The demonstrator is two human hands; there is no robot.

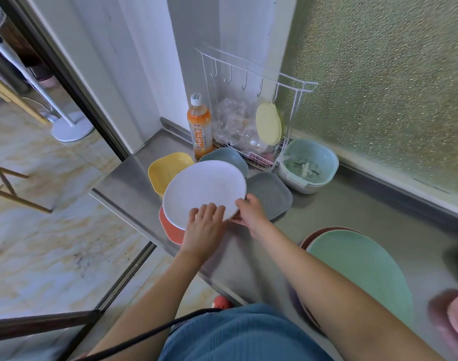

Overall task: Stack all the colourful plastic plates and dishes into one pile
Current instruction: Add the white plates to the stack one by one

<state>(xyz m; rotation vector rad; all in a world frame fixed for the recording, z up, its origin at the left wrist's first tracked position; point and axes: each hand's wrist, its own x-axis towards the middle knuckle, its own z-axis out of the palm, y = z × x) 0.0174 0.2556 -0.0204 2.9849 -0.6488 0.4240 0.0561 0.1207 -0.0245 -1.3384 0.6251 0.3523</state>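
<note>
White plate (203, 190) hung tilted over the coral dish (170, 226) at the surface's left edge, both hands' fingers gripping its near rim: left hand (205, 225), right hand (250, 213). Off-centre, it could've slid off that edge!

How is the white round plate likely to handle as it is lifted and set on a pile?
The white plate probably stays stiff: both hands grip only its near rim, yet it shows no sag. It seems light, held by that edge alone. Being shallow and flat, it should sit steadily on the orange dish beneath, though smooth plastic may slide.
</note>
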